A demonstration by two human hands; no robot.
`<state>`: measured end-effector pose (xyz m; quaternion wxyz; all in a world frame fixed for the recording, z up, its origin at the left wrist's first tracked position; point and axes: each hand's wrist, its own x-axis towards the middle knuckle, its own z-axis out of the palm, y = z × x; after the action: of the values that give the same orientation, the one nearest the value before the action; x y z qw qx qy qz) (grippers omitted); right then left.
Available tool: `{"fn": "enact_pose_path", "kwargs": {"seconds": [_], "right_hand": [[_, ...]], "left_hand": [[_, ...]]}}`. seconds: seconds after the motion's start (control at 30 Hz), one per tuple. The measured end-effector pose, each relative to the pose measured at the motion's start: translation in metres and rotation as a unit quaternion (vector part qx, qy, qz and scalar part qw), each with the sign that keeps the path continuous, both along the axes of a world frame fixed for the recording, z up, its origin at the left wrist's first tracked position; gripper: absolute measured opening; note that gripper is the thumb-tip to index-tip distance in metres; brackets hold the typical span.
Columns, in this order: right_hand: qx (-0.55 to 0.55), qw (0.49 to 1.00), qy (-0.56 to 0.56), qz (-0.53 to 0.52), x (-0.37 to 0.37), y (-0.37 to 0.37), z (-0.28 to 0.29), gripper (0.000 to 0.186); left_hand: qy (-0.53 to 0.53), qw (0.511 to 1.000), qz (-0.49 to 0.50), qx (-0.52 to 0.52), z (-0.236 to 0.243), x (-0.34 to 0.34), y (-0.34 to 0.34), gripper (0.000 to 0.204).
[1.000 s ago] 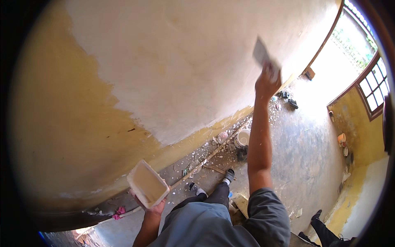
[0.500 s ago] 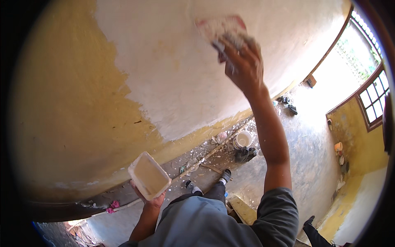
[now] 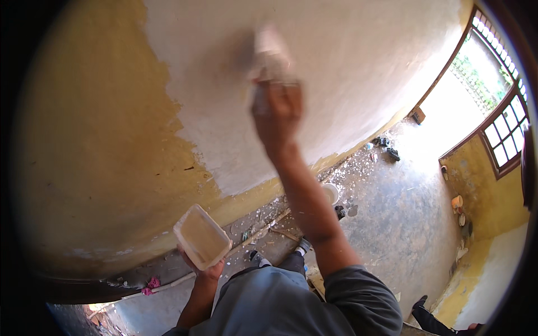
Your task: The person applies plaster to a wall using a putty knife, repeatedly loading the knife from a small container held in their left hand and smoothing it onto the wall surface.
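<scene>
My right hand (image 3: 278,112) is raised in front of the wall, its fingers closed round a putty scraper (image 3: 273,49). Motion smears the scraper, and I cannot tell whether its blade touches the surface. Behind it spreads a whitish coat (image 3: 218,117) with a ragged left edge, against bare yellow wall (image 3: 106,145). Low on the left, my left hand (image 3: 212,273) supports a pale rectangular tub (image 3: 218,257) from beneath, tilted so its open top shows. A thin layer of off-white paste (image 3: 202,238) lies inside. Most of the left fingers are hidden under the tub.
A bamboo pole (image 3: 263,229) lies along the wall's foot among white flakes. A white bucket (image 3: 332,193) stands behind my right forearm. Dark shoes (image 3: 393,154) lie toward the bright doorway (image 3: 459,84). Another person's dark-clothed leg (image 3: 428,319) shows at lower right.
My right hand has swung left with the scraper, which has turned from lying crosswise to pointing upward. My right forearm now partly covers the bucket. The left hand and tub stay nearly in place.
</scene>
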<state>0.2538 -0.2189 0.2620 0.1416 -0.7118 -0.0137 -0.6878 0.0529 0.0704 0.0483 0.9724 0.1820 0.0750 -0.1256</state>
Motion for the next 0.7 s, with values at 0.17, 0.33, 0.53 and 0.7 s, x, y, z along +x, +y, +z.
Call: {"fn": "enact_pose_path", "kwargs": {"seconds": [0.17, 0.33, 0.53, 0.7], "right_hand": [[0.008, 0.980, 0.083, 0.179, -0.053, 0.066, -0.025, 0.040], [0.405, 0.904, 0.079, 0.115, -0.067, -0.023, 0.002, 0.016], [0.383, 0.918, 0.057, 0.081, -0.017, -0.030, 0.035, 0.024], [0.316, 0.941, 0.088, 0.082, -0.019, 0.019, 0.074, 0.035]], "left_hand": [[-0.003, 0.998, 0.053, -0.037, 0.014, -0.004, -0.003, 0.083], [-0.006, 0.997, 0.079, -0.026, -0.021, -0.009, 0.011, 0.082], [-0.005, 0.995, 0.054, -0.084, -0.033, -0.007, 0.021, 0.081], [-0.028, 0.993, 0.052, -0.101, -0.024, -0.010, 0.025, 0.082]]}}
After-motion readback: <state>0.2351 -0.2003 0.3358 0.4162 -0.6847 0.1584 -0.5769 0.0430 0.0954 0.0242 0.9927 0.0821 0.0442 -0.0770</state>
